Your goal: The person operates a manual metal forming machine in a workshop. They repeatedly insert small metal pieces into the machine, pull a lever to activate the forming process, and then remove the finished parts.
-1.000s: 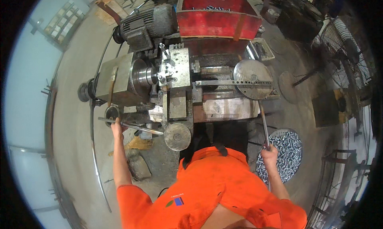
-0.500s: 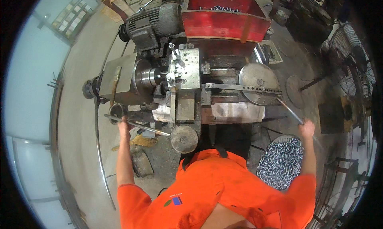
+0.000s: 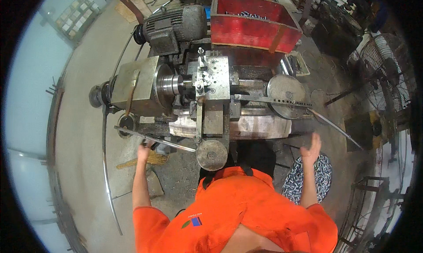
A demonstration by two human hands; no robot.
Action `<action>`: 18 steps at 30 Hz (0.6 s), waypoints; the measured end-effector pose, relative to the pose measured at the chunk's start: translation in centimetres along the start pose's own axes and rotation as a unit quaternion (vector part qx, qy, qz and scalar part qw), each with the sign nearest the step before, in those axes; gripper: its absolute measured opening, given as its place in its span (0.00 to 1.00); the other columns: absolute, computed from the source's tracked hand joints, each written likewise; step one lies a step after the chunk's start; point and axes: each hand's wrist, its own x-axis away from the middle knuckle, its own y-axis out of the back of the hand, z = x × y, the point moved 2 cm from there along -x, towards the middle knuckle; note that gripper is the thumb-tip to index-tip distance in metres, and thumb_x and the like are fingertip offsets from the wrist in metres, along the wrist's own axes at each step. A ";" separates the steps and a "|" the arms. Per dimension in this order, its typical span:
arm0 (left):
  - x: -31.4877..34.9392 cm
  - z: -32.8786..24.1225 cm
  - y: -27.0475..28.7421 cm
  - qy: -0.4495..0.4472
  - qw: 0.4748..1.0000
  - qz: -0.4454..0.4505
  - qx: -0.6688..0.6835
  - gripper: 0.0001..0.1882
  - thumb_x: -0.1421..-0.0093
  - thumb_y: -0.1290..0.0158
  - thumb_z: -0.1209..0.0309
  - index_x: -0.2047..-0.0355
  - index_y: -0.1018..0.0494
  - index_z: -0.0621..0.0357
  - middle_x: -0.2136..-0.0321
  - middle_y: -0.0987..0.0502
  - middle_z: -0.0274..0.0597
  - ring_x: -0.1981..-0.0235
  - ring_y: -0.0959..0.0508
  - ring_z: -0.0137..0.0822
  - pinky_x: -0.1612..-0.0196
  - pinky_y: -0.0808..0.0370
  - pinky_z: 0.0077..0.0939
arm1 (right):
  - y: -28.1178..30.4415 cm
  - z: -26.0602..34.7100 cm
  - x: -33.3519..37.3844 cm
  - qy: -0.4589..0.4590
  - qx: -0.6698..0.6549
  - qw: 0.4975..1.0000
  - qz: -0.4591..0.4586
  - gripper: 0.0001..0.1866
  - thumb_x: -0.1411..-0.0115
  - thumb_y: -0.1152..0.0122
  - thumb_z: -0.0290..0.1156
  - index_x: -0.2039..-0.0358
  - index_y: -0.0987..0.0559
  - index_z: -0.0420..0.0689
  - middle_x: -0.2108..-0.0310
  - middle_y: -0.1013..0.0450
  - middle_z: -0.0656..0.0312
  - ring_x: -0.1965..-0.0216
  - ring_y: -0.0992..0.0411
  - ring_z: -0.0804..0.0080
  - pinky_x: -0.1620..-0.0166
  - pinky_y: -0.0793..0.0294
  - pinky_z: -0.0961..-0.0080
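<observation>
My right hand (image 3: 312, 149), fingers spread and holding nothing, is near a basket of small shiny metal cylinders (image 3: 321, 176). Farther right, a long metal handle (image 3: 337, 127) slants down from a drilled flat bar (image 3: 277, 100) at the lathe's right side, free of my hand. Close below the left lever rod (image 3: 169, 143), my left hand (image 3: 144, 151) has its fingers partly apart; whether they brush the rod is unclear. That rod runs to a round metal disc (image 3: 211, 155). Between my hands stand the lathe's tool block (image 3: 218, 76) and spindle chuck (image 3: 169, 85).
Behind the lathe are a grey motor (image 3: 176, 26) and a red bin (image 3: 251, 35) with metal pieces inside. A round metal plate (image 3: 286, 94) sits right of the tool block. A straw brush (image 3: 154, 158) lies on the floor, and a fan (image 3: 383, 72) stands far right.
My right hand has let go of the right handle and moved left toward the basket. My left hand has slipped off the left rod to just below it. The tool block has shifted right from the chuck.
</observation>
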 end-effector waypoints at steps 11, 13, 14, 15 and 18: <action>2.8 0.1 -12.5 0.061 0.972 -0.163 -0.161 0.25 0.46 0.51 0.47 0.71 0.26 0.61 0.73 0.23 0.55 0.69 0.23 0.55 0.65 0.27 0.46 | -0.8 10.1 0.5 0.030 -0.187 0.960 0.207 0.19 0.63 0.43 0.30 0.67 0.21 0.39 0.65 0.26 0.50 0.62 0.28 0.52 0.56 0.29 0.65; 1.9 1.9 -13.4 0.009 0.968 -0.171 -0.185 0.26 0.46 0.51 0.47 0.70 0.27 0.61 0.72 0.24 0.57 0.68 0.23 0.56 0.65 0.27 0.46 | -0.7 11.5 0.0 0.032 -0.194 0.958 0.210 0.18 0.64 0.44 0.28 0.67 0.22 0.39 0.66 0.25 0.51 0.63 0.27 0.53 0.58 0.28 0.66; 1.3 2.4 -12.2 0.026 0.980 -0.088 -0.177 0.26 0.45 0.51 0.46 0.69 0.27 0.60 0.71 0.24 0.56 0.68 0.23 0.55 0.65 0.27 0.45 | -0.5 11.7 -0.3 0.033 -0.213 0.954 0.206 0.18 0.64 0.44 0.27 0.67 0.22 0.39 0.67 0.25 0.51 0.64 0.27 0.53 0.59 0.27 0.66; 1.1 2.3 -10.6 0.042 0.985 -0.003 -0.166 0.26 0.45 0.51 0.46 0.68 0.27 0.60 0.71 0.23 0.56 0.68 0.23 0.54 0.64 0.26 0.45 | -0.3 11.6 -0.8 0.036 -0.209 0.956 0.203 0.18 0.64 0.44 0.26 0.68 0.22 0.38 0.68 0.25 0.50 0.65 0.27 0.52 0.59 0.27 0.66; 1.7 -1.1 -6.2 -0.051 0.937 0.068 -0.338 0.25 0.45 0.52 0.47 0.61 0.29 0.58 0.67 0.23 0.53 0.65 0.23 0.52 0.62 0.27 0.46 | 0.5 11.7 -2.3 0.062 -0.193 0.960 0.193 0.18 0.64 0.44 0.27 0.68 0.22 0.39 0.69 0.26 0.50 0.66 0.27 0.52 0.60 0.27 0.66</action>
